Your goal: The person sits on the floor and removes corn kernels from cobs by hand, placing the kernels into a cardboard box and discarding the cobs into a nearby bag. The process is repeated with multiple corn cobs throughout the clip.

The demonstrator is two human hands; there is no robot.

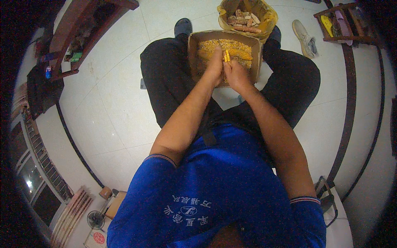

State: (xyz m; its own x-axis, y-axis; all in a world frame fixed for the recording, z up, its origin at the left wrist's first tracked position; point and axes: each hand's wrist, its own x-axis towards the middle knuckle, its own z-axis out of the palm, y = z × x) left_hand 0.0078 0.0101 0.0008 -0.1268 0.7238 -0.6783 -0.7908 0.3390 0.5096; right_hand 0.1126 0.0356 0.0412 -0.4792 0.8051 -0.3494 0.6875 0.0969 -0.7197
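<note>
A partly shelled ear of corn (pixel 227 56) stands up between my hands, above a cardboard box (pixel 193 66). My right hand (pixel 238 74) is closed around its lower part. Pressed to the ear's left side is my left hand (pixel 214 67), its thumb pointing away from me; most of its fingers are hidden. Loose yellow kernels (pixel 211 46) cover the bottom of the box. Another ear of corn (pixel 243 54), full of kernels, lies on them at the right. The box sits between my legs, and my forearms hide its near side.
Behind the box stands a yellow-lined bin (pixel 271 21) with several bare cobs (pixel 245 20). A pale shoe (pixel 305 38) lies on the tiled floor (pixel 118 102) to the right, near a shoe rack (pixel 338 38). Wooden furniture (pixel 93 37) stands at the far left.
</note>
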